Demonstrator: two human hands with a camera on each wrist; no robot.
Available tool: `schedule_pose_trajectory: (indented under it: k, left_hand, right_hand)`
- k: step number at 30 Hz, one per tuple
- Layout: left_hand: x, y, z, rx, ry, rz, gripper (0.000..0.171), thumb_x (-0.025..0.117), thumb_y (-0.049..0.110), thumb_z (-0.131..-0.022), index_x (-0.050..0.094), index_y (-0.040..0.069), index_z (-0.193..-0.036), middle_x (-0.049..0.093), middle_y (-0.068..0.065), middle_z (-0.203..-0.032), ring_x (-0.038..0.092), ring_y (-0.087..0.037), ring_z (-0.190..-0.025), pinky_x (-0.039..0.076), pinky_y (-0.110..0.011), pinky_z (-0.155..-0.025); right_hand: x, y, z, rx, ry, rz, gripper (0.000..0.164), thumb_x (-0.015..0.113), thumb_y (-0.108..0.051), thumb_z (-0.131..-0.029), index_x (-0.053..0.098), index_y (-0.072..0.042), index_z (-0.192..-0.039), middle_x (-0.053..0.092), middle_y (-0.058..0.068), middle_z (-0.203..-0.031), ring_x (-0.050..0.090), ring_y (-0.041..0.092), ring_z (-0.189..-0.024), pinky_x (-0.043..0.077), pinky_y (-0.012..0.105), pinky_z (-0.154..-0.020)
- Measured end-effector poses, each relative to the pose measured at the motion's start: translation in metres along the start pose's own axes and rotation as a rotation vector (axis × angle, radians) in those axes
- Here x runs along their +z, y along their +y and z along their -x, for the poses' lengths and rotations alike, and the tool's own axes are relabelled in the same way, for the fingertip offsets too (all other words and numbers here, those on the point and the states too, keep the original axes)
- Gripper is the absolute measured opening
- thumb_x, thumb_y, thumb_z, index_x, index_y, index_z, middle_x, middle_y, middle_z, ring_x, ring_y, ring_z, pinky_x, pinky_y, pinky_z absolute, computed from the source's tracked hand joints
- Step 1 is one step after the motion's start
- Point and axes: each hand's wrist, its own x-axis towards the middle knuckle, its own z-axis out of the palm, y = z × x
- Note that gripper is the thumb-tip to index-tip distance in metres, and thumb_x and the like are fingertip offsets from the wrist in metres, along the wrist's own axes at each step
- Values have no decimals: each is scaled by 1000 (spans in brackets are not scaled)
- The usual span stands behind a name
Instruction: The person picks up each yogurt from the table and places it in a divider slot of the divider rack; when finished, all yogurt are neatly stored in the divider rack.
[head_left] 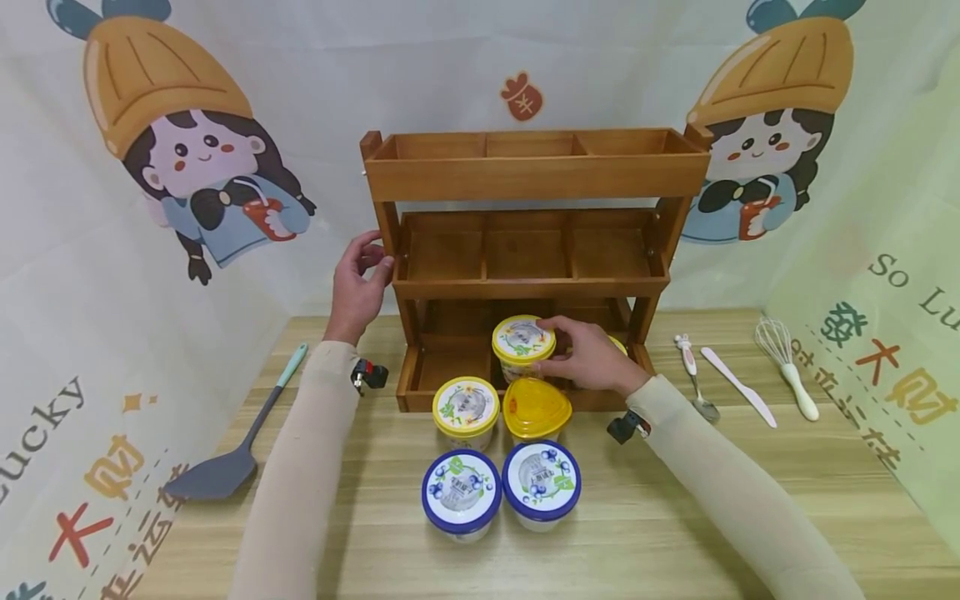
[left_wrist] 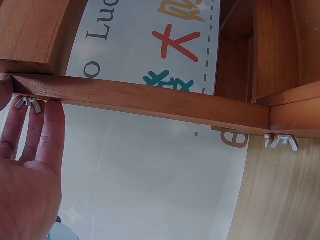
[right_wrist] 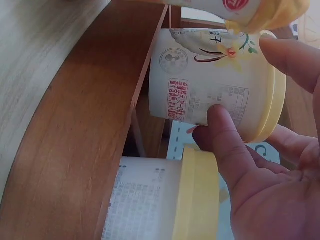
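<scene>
My right hand (head_left: 588, 354) grips a white cup with a yellow lid (head_left: 522, 337), thumb and fingers on opposite sides, at the middle of the bottom tier of a brown wooden rack (head_left: 536, 179). A second yellow-lidded cup (right_wrist: 150, 200) sits in the bottom tier's right compartment, mostly hidden by that hand in the head view. My left hand (head_left: 362, 283) holds the rack's left post (left_wrist: 150, 102), fingers beside a wing nut (left_wrist: 28, 104). Before the rack stand another yellow-lidded cup (head_left: 465, 408), a cup with an amber triangular lid (head_left: 537, 408) and two blue-lidded cups (head_left: 461, 493).
At left lies a grey spatula (head_left: 225, 471) with a mint handle. To the right lie a spoon (head_left: 697, 383), a pink knife (head_left: 738, 387) and a whisk (head_left: 787, 367). A printed cloth (head_left: 442, 75) hangs behind the rack and along both sides.
</scene>
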Motion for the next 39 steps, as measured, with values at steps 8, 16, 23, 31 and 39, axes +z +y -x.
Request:
schedule_pose_trajectory:
  k: [8, 16, 23, 31, 39]
  left_hand:
    - [-1, -1, 0, -7, 4, 12, 42, 62, 16, -108, 56, 17, -149, 61, -16, -129, 62, -31, -125, 49, -49, -117]
    - [1, -3, 3, -6, 0, 11, 42, 62, 15, -108, 55, 17, -149, 61, -15, -130, 61, -31, -126, 45, -52, -120]
    - [4, 2, 2, 0, -4, 13, 44, 61, 13, -108, 53, 14, -151, 60, -19, -131, 61, -34, -127, 44, -50, -121]
    - [7, 9, 3, -31, -6, 7, 45, 57, 7, -108, 50, 7, -153, 57, -25, -136, 57, -40, -131, 42, -53, -123]
    - [2, 3, 1, -13, 8, 9, 44, 61, 15, -108, 54, 15, -151, 60, -17, -132, 61, -33, -127, 45, -48, -121]
  right_hand:
    - [9, -1, -11, -54, -10, 116, 73, 83, -41, -92, 55, -5, -150, 64, 15, -143, 68, 25, -114, 62, 38, -98]
    - [18, -1, -21, -81, -60, 255, 69, 81, -39, -93, 56, -2, -146, 62, 19, -145, 61, 36, -131, 48, 52, -117]
    - [14, -3, -23, -48, -75, 257, 80, 82, -39, -92, 48, -3, -155, 56, 20, -153, 55, 38, -140, 43, 54, -122]
    - [8, -6, -20, -68, -31, 228, 75, 81, -38, -93, 50, -6, -153, 59, 17, -151, 58, 36, -136, 46, 54, -118]
    - [-2, -14, -10, -92, 2, 169, 70, 81, -34, -94, 53, -5, -151, 58, 17, -151, 59, 35, -134, 51, 53, -114]
